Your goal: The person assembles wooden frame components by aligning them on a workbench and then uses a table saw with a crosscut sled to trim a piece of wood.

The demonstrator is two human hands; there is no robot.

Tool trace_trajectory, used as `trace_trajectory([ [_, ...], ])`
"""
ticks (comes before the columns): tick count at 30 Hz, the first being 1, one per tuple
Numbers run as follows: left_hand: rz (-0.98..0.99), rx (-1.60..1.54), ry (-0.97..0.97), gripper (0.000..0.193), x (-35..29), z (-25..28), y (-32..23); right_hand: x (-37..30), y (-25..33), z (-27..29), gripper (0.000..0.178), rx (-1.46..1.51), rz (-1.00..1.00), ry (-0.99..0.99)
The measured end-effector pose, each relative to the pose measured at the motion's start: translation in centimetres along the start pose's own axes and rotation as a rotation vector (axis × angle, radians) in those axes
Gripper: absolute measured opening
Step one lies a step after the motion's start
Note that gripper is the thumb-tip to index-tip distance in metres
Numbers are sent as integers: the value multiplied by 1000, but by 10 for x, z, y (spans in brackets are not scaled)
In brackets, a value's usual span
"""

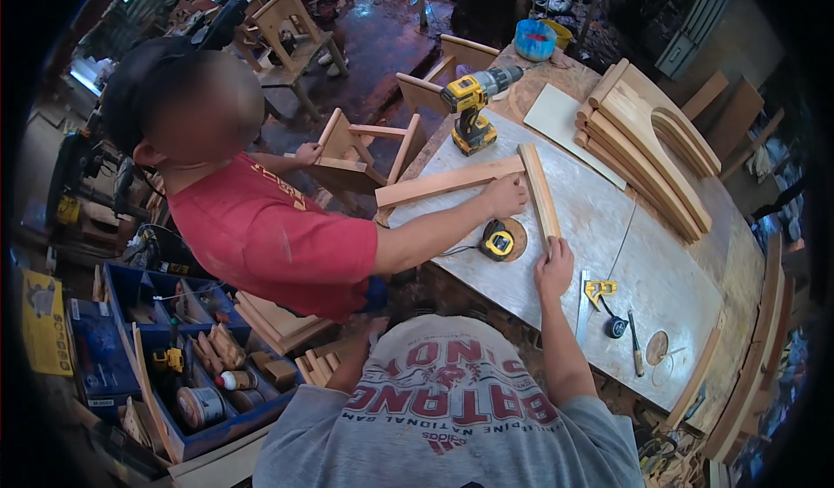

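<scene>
Two pale lengths of wood meet at a corner on the worktable [599, 227]. My right hand [554, 267] is closed round the near end of one wooden strip [540, 194]. A co-worker's hand [506, 197] rests by the corner, at the other wooden piece [447, 182]. My left hand [375, 326] is low beside my shirt, its fingers mostly hidden. A yellow and black tape measure [498, 240] sits beside the strip, over a round hole. Right of my hand lie a combination square [596, 294], a dark round tape measure [616, 326] and a slim dark-handled tool [637, 349].
A yellow cordless drill [472, 110] stands on the table's far side, near a blue tub [534, 40]. Curved wooden parts [647, 154] are stacked at the right. The co-worker in red [274, 227] leans in from the left. Behind my left side is a blue toolbox [208, 436].
</scene>
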State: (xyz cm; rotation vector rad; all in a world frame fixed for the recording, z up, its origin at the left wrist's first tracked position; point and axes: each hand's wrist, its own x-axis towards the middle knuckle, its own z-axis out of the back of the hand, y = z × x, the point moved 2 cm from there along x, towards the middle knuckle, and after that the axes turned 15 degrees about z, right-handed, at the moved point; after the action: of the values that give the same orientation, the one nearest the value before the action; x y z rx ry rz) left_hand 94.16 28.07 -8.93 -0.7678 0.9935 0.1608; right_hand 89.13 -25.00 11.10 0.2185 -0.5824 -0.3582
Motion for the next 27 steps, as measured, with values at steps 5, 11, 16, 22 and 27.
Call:
trace_trajectory([
  [5, 2, 1, 0, 45, -1, 0, 3, -1, -1, -1, 46, 4, 17, -14],
  [11, -2, 3, 3, 45, 0, -2, 4, -1, -1, -1, 45, 9, 3, -3],
  [16, -7, 3, 5, 46, 0, -2, 2, -1, -1, -1, 45, 8, -3, 3],
  [22, -11, 7, 4, 46, -1, -3, 0, 0, -1, 1, 46, 21, -29, 37],
  [27, -14, 9, 0, 46, -4, -3, -2, -1, -2, -1, 46, 27, -26, 32],
])
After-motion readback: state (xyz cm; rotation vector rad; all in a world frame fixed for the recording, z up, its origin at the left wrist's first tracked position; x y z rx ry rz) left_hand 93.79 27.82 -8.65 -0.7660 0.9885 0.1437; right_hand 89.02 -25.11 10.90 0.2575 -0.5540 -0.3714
